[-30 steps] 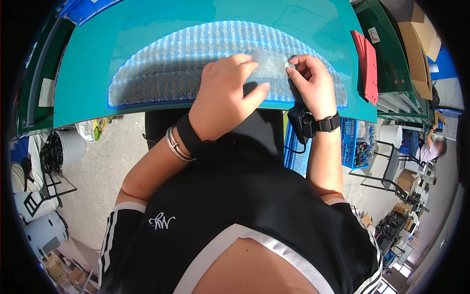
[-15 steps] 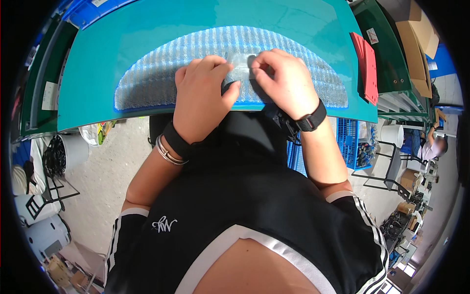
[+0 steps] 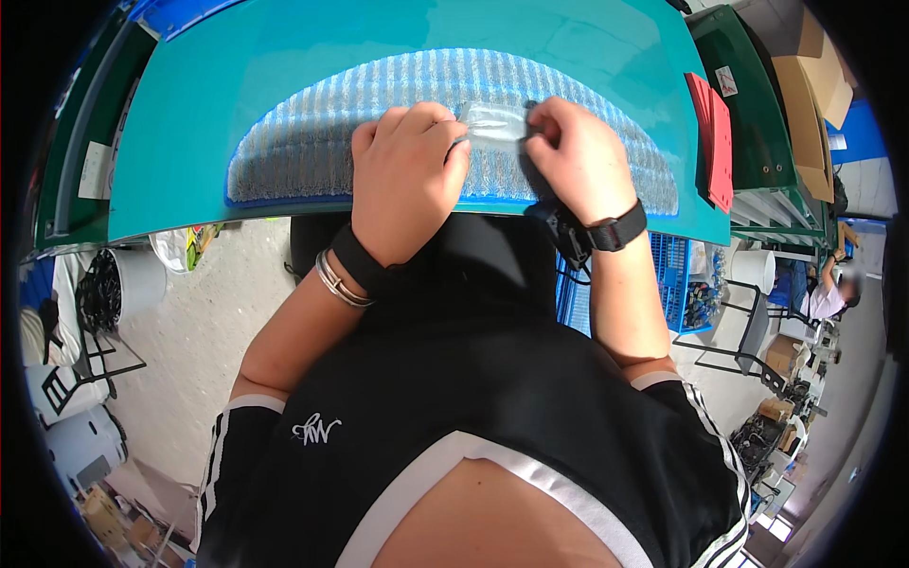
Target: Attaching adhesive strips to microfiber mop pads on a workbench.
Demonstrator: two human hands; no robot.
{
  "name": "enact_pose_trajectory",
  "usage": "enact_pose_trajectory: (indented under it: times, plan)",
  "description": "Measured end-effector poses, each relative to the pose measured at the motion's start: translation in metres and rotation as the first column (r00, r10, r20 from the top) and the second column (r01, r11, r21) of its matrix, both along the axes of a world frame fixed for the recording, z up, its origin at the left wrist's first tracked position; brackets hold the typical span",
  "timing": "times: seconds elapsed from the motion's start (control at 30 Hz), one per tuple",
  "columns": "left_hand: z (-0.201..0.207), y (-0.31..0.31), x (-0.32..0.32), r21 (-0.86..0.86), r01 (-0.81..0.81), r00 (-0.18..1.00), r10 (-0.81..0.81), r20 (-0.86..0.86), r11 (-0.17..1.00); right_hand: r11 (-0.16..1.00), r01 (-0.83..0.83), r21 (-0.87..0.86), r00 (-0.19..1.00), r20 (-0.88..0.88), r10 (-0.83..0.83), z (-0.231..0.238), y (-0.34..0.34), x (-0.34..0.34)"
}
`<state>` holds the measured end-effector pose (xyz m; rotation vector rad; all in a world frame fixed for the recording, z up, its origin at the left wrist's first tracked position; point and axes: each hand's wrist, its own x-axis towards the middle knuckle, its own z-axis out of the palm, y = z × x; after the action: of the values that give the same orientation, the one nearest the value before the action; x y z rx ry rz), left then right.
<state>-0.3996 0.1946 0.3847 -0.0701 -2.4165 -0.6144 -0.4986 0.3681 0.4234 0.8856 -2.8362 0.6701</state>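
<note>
Between my hands is a small clear plastic bag [image 3: 496,121], held low over a half-round mat [image 3: 303,161]. What the bag contains, if anything, I cannot make out. My left hand [image 3: 409,175] is closed, pinching the bag's left end between thumb and fingers. At the other end, my right hand [image 3: 589,159] has its thumb and index finger pressed together on the bag's edge. Grey pile with pale blue stripes covers the mat, and a blue border runs round it. Its straight side lies along the table's near edge.
The mat lies on a green tabletop [image 3: 189,114]. Red flat pieces [image 3: 712,142] rest at the table's right side, beside a green cabinet [image 3: 748,95] and cardboard boxes [image 3: 805,104]. Blue baskets [image 3: 670,275] stand below on the right. A person [image 3: 827,295] is farther off to the right.
The bag has shifted slightly right and now lies more stretched out between my hands. My right hand has moved a little right; my left hand has moved slightly right too.
</note>
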Motion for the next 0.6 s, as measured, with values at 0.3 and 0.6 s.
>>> enact_pose_trajectory:
  times: [0.3, 0.6]
  plan:
    - [0.003, 0.0, 0.0, 0.008, 0.006, 1.0, -0.006, 0.002, 1.0, 0.999, 0.035, -0.004, 0.998, 0.056, -0.035, -0.001, 0.011, -0.003]
    - [0.009, -0.025, 0.008, 0.069, -0.093, 0.991, 0.086, 0.101, 0.993, 0.964, -0.207, -0.167, 0.975, 0.042, 0.217, 0.014, -0.02, 0.006]
